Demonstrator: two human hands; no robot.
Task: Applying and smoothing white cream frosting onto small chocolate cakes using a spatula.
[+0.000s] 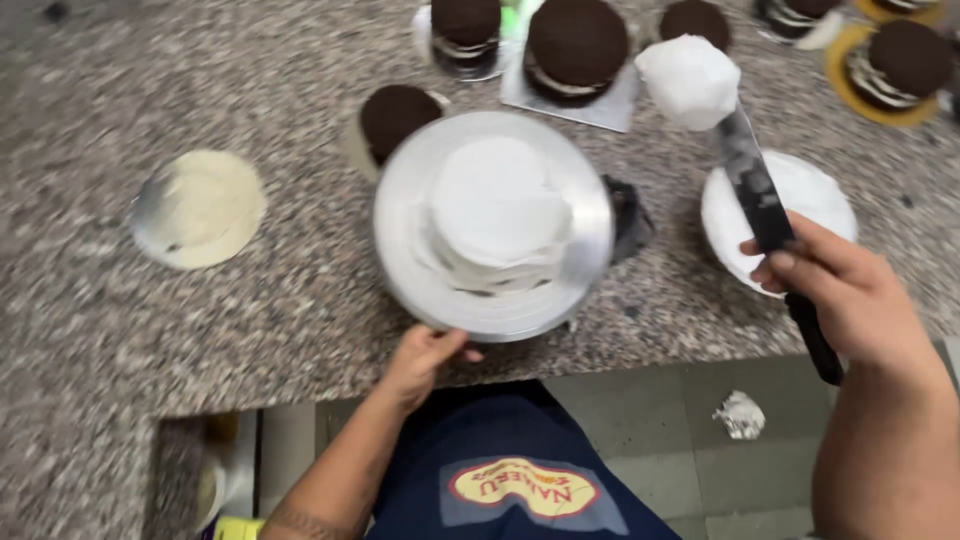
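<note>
Icing a white-coated cake (497, 215) on its turntable (400, 262) near the surface's front edge: my left hand (420, 362) pinches the turntable rim, my right hand (850, 295) clenches a spatula (755, 190) loaded with cream (690, 80). Next, I judge, calls for a steady spin.

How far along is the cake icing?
Done: cake on the turntable is white-coated, with gaps low on its side. In hand: right hand lifts a cream-loaded palette knife; left hand grips the rim. Left: several bare chocolate cakes behind.
</note>
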